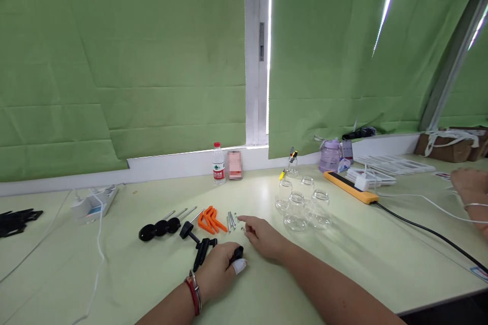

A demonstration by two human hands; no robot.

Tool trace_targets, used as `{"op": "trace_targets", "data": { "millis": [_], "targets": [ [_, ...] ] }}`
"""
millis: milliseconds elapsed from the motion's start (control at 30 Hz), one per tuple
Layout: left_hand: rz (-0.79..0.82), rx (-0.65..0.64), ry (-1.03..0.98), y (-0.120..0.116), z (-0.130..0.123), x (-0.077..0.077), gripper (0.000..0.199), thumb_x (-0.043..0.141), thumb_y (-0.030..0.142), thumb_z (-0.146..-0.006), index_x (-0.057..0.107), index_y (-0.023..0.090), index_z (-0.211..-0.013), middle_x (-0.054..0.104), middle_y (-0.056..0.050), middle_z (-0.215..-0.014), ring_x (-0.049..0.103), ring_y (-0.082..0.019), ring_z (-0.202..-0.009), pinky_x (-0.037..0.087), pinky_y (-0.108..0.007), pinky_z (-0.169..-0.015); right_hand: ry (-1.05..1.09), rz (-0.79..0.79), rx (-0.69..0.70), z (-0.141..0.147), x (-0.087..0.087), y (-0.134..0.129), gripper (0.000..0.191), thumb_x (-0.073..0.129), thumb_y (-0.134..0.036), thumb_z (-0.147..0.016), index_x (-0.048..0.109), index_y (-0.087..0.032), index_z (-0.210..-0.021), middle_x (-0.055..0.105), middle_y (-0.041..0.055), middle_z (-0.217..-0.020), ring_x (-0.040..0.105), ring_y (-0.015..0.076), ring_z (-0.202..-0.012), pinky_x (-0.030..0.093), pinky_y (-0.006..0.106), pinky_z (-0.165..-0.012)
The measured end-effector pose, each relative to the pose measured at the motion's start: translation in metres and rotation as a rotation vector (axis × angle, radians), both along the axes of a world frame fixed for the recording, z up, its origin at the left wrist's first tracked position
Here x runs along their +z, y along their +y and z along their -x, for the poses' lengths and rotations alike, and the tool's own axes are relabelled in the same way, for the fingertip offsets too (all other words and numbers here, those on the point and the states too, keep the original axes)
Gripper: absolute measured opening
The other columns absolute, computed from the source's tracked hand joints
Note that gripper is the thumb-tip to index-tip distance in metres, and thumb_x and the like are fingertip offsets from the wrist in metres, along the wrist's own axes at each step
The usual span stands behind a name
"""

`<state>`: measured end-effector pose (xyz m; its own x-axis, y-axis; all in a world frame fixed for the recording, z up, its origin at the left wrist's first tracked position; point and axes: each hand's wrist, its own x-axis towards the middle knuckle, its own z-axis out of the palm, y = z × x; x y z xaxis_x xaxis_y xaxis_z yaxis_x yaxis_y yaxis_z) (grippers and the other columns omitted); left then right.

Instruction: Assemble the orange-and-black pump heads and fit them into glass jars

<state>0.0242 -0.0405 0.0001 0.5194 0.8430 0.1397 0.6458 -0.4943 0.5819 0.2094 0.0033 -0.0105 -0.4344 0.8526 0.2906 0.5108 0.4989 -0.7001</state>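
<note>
My left hand [221, 268] is wrapped round a black plastic part [237, 254] with a round hollow end; its thumb has a white wrapping. Beside that hand lie black plastic pieces [202, 253]. My right hand [263, 236] rests low over the table, index finger stretched toward small metal bits [236, 216], too small to name surely; nothing shows in its fingers. Silver bolts [231, 220] lie just left of its fingertips. Next to them are orange angled plastic pieces [209, 221]. Further left, black discs [160, 227] with metal rods lie in a row.
Several clear glass jars [296, 213] stand right of my right hand. Behind are a water bottle [218, 165], a phone [235, 165] and a purple jug [330, 156]. An orange power strip [351, 188] trails a black cable. Another person's hand [468, 185] is at far right.
</note>
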Motion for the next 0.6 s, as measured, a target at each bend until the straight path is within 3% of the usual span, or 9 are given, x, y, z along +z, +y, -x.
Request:
{"op": "trace_targets", "data": {
  "millis": [133, 233, 400, 600],
  "targets": [
    [-0.008, -0.003, -0.003, 0.002, 0.000, -0.002, 0.013, 0.048, 0.025, -0.076, 0.042, 0.019, -0.066, 0.046, 0.003, -0.065, 0.040, -0.012, -0.061, 0.030, -0.022, -0.057, 0.429, 0.178, 0.211, 0.006, 0.002, -0.002, 0.035, 0.049, -0.023, -0.085, 0.046, -0.024, -0.120, 0.046, -0.0013, -0.081, 0.046, 0.0097, -0.067, 0.043, 0.026, -0.066],
    [-0.012, 0.000, -0.006, 0.003, 0.000, -0.004, 0.012, 0.047, 0.025, -0.076, 0.043, 0.019, -0.067, 0.048, 0.003, -0.066, 0.040, -0.012, -0.061, 0.030, -0.022, -0.056, 0.619, 0.267, 0.318, 0.010, 0.007, -0.007, 0.026, 0.056, -0.030, -0.083, 0.051, -0.021, -0.106, 0.046, -0.0006, -0.082, 0.046, 0.0092, -0.068, 0.043, 0.027, -0.066],
    [-0.030, -0.002, -0.015, 0.004, 0.001, -0.009, 0.009, 0.049, 0.025, -0.075, 0.045, 0.019, -0.070, 0.051, 0.002, -0.069, 0.042, -0.012, -0.063, 0.032, -0.022, -0.058, 0.643, 0.325, 0.407, 0.011, 0.014, -0.013, 0.026, 0.063, -0.033, -0.079, 0.055, -0.018, -0.099, 0.050, -0.0002, -0.080, 0.046, 0.0095, -0.069, 0.041, 0.027, -0.066],
    [-0.020, -0.006, -0.016, 0.004, 0.001, -0.008, 0.009, 0.048, 0.024, -0.076, 0.046, 0.018, -0.070, 0.050, 0.002, -0.068, 0.041, -0.012, -0.062, 0.032, -0.022, -0.057, 0.645, 0.303, 0.414, 0.008, 0.015, -0.013, 0.024, 0.065, -0.031, -0.077, 0.059, -0.017, -0.096, 0.053, 0.0000, -0.080, 0.048, 0.0104, -0.074, 0.039, 0.027, -0.070]
  ]
}}
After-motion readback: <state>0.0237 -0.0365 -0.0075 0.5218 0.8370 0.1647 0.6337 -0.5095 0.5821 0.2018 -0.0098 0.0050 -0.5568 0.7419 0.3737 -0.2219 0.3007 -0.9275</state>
